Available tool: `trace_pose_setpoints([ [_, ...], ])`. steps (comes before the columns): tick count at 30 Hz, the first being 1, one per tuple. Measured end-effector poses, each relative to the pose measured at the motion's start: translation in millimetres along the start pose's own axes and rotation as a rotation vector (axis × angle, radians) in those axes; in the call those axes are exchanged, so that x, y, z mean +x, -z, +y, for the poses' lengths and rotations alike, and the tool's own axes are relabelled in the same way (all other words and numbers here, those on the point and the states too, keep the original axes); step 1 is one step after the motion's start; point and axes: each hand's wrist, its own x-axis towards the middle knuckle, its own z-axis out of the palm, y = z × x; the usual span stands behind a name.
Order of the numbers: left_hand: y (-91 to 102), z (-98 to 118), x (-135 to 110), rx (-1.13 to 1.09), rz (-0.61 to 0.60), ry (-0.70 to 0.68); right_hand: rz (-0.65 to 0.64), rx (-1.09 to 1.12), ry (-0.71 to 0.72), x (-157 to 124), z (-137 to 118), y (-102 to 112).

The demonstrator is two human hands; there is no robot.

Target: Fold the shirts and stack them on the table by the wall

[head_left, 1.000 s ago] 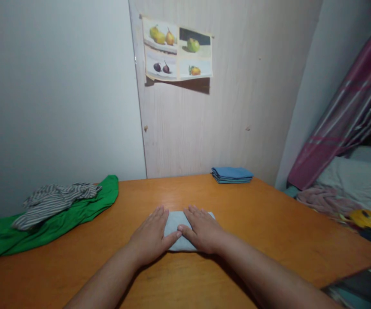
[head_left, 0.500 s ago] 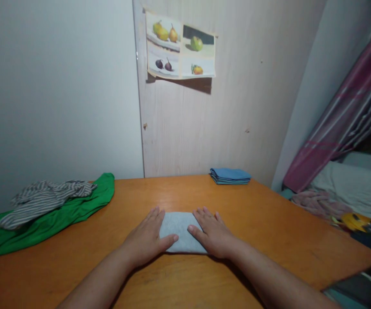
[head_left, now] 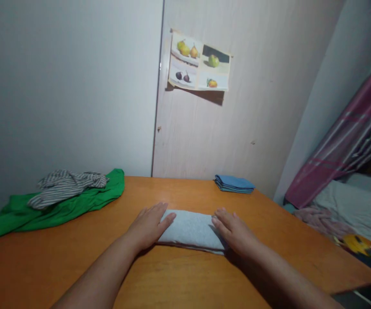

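A light grey folded cloth [head_left: 190, 229] lies in layers on the table in front of me; its kind of garment, if any, does not show. My left hand [head_left: 149, 226] rests over its left end, fingers stretched out and thumb on the top layer. At the opposite end is my right hand [head_left: 237, 234], its fingers extended along the right edge and its thumb close to the index finger. Both hands are open. The cloth's short ends are partly hidden under them.
On the orange wooden table [head_left: 172, 279], a blue folded cloth stack [head_left: 235, 183] sits at the back right. A green cloth [head_left: 85, 211] with a striped grey cloth [head_left: 66, 186] on it lies at the left. A wall [head_left: 114, 107] stands behind; a pink curtain [head_left: 327, 171] hangs right.
My hands have moved apart towards the ends of the grey cloth, uncovering more of its top. Its lower layers now show at the front edge. The camera view has shifted.
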Motion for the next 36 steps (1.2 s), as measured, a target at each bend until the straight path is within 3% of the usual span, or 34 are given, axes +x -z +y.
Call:
trace_pose_setpoints([
  [4, 12.9, -8, 5, -0.123, 0.155, 0.063, 0.098, 0.149, 0.157, 12, -37, 3],
  [9, 19.1, -19, 7, -0.199, 0.177, 0.264, -0.09, 0.139, 0.384, 18, -93, -11],
  [12, 17.6, -26, 8, -0.222, 0.16, 0.319, -0.19, 0.074, 0.455, 20, -112, -25],
  [15, 14.3, -32, 10, -0.251, 0.126, 0.359, -0.207, 0.074, 0.422, 23, -117, -39],
  [19, 10.1, -34, 8, -0.333, 0.037, 0.382, -0.136, 0.227, 0.308, 28, -113, -50],
  [26, 9.6, -23, 0, -0.543, -0.233, 0.261, -0.08, 0.401, 0.245, 40, -114, -50],
  [31, 8.7, -19, -1, -0.598, -0.265, 0.21, 0.022, 0.253, 0.241, 33, -126, -50],
  [36, 12.9, -14, -3, -0.609, -0.271, 0.184, -0.045, -0.015, 0.337, 16, -129, -71],
])
